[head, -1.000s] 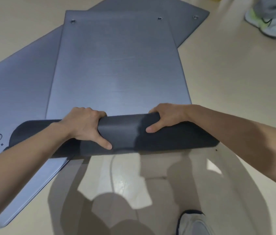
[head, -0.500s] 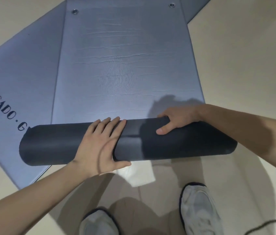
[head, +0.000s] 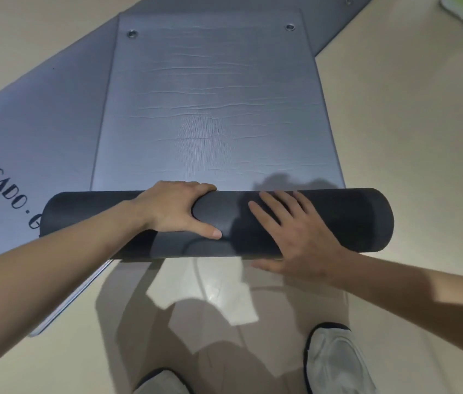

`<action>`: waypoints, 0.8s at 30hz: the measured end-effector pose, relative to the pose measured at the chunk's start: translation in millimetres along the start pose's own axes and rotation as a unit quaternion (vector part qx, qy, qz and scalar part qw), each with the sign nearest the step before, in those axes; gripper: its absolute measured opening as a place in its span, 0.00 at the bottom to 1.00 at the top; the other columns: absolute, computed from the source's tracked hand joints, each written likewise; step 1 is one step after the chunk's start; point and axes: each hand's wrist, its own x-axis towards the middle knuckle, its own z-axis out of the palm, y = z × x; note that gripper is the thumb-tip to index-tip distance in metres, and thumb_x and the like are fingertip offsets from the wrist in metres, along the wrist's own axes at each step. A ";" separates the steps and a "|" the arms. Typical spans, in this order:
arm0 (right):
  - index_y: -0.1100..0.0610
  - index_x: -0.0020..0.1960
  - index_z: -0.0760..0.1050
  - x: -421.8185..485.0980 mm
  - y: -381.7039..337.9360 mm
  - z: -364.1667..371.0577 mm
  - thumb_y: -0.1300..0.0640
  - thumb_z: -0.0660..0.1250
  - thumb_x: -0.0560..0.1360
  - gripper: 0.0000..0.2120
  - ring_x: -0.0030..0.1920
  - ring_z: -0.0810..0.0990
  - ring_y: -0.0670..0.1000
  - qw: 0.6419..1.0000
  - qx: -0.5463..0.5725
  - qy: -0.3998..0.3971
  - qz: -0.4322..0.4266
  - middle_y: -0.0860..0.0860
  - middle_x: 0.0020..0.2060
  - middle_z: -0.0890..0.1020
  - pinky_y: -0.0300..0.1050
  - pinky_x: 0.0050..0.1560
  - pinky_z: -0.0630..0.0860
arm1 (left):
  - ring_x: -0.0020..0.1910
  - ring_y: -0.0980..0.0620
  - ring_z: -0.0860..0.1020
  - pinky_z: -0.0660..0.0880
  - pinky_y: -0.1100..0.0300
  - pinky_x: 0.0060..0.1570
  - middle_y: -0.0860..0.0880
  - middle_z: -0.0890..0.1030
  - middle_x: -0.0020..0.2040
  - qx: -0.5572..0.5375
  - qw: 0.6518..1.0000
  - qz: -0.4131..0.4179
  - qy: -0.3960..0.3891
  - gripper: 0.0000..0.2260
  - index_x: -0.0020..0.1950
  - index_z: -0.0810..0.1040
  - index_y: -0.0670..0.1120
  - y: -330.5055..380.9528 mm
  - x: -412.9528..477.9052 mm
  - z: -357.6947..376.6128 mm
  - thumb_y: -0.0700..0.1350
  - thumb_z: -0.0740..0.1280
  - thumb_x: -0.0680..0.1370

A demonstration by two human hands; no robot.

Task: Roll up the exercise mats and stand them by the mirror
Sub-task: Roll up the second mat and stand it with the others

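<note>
Clearly mid-roll: the left hand (head: 176, 207) hooks curled fingers over the roll (head: 352, 220), likely to keep it tight, while the right hand (head: 295, 231) presses flat on it, fingers straight. Beyond the roll, the unrolled mat (head: 210, 109) runs unobstructed to its far edge, lying across a second mat (head: 40, 118).

Left grip (head: 177, 207) curled, right grip (head: 295, 231) flattened
</note>
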 end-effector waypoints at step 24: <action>0.43 0.80 0.58 102.0 75.8 -43.0 0.17 0.56 0.66 0.49 0.67 0.72 0.57 0.986 0.083 0.002 0.144 0.49 0.67 0.77 0.57 0.68 0.65 | 0.72 0.41 0.72 0.65 0.41 0.73 0.45 0.71 0.76 0.156 0.970 -0.063 0.178 0.63 0.80 0.61 0.52 -6.6 33.3 -24.6 0.87 0.59 0.53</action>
